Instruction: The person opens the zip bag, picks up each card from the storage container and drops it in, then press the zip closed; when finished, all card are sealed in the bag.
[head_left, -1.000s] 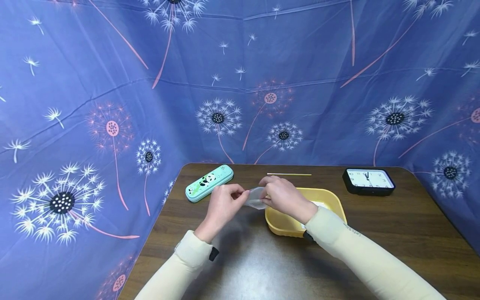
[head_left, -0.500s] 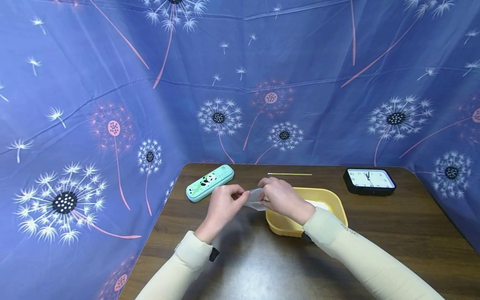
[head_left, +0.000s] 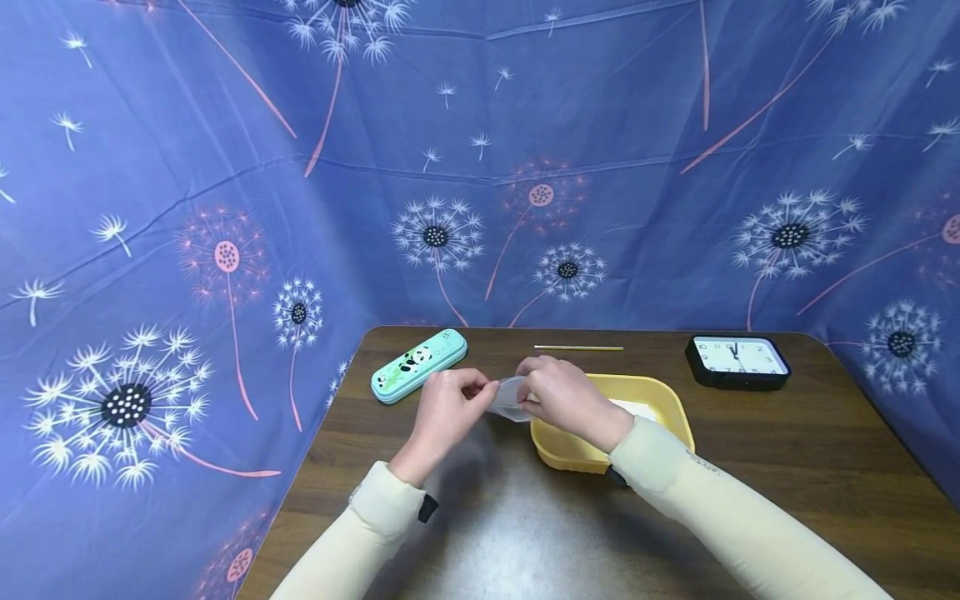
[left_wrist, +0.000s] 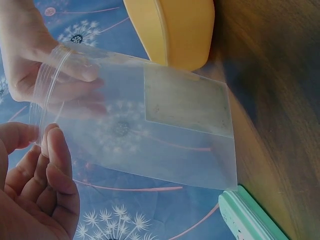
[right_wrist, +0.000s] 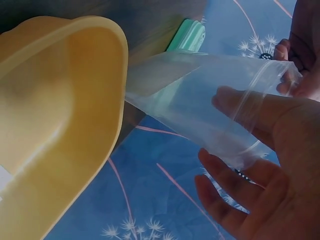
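Observation:
A clear zip-lock bag [head_left: 510,400] hangs between my two hands above the table. In the left wrist view, a flat greyish rectangle [left_wrist: 189,100] shows in one lower corner of the bag. My left hand [head_left: 448,408] pinches one end of the bag's ridged mouth between thumb and index finger. At the other end of the mouth, my right hand [head_left: 564,393] holds the plastic between thumb and fingers. Some right fingers [left_wrist: 75,92] show through the film; whether any are inside the bag I cannot tell.
Under my right wrist stands a yellow basket [head_left: 670,408] with something white [head_left: 637,409] inside. A mint panda pencil case [head_left: 420,365] lies at back left. A thin yellow stick [head_left: 578,347] lies near the back edge, and a black clock [head_left: 738,363] stands at back right.
My right hand has lowered very slightly since a second ago, and the bag's mouth looks a little different in shape. My left hand stays where it was.

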